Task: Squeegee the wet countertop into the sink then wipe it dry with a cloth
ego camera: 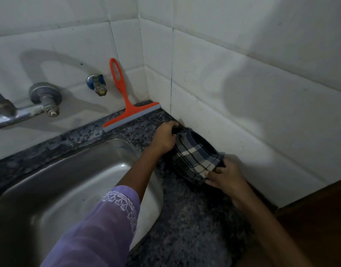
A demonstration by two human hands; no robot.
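The steel sink [56, 182] fills the lower left of the frame, with the dark speckled countertop [189, 218] along its right edge. At centre right a checked cloth [196, 160] is stretched between both hands, its long axis running upper left to lower right beside the tiled wall [242, 89]. The left hand [166, 137] pinches its upper end; the right hand [226, 176] pinches the lower. The orange squeegee [127, 105] leans handle-up in the corner.

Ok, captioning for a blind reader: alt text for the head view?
Both hands, left hand and right hand, hold a plaid cloth on the dark countertop beside a steel sink. An orange squeegee leans against the tiled wall.
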